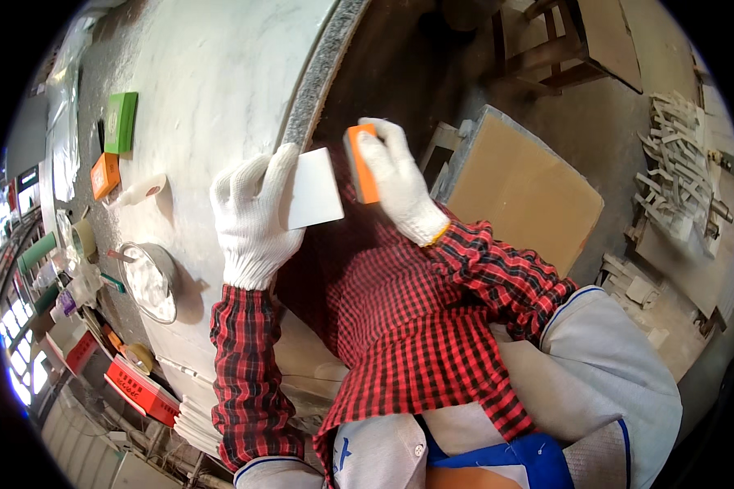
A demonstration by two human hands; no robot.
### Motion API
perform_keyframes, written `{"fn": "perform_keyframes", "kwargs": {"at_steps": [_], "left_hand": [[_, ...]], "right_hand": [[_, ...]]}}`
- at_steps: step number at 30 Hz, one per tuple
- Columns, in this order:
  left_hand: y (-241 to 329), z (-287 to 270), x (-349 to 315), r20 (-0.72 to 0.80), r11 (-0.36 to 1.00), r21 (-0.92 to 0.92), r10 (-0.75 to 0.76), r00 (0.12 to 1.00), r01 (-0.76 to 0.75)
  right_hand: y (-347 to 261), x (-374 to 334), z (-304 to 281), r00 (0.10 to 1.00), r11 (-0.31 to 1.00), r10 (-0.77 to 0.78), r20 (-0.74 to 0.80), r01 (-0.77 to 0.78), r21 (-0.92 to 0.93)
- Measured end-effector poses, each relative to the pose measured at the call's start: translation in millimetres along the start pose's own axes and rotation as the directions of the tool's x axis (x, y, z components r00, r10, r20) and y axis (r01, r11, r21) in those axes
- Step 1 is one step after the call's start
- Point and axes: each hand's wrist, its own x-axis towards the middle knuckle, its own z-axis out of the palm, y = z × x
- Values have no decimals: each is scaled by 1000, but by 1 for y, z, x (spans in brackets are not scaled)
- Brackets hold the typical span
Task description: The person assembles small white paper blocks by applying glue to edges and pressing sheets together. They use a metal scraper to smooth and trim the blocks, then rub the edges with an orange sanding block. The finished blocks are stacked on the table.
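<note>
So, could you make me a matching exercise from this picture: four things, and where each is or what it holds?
Things:
1. White square plate
2. Orange block
3. Round bowl
4. Green box

Place or state:
A. Holds white material
B. In the gloved right hand
C. Beside an orange box
D. In the gloved left hand

Right pairs: 1-D, 2-B, 3-A, 4-C.

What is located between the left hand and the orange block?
A white panel, held in the left hand, then a narrow gap to the orange block, as the head view shows.
</note>
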Motion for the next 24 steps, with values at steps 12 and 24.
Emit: {"fn": "perform_keyframes", "kwargs": {"at_steps": [12,24], "left_hand": [[0,2,-1,13,999,36,-10,1000,9],[4,-6,1,42,997,14,71,997,-72]], "right_hand": [[-44,-64,-12,958,958,-181,224,223,-182],[-48,-51,5,933,920,-346,105,359,-159]]}}
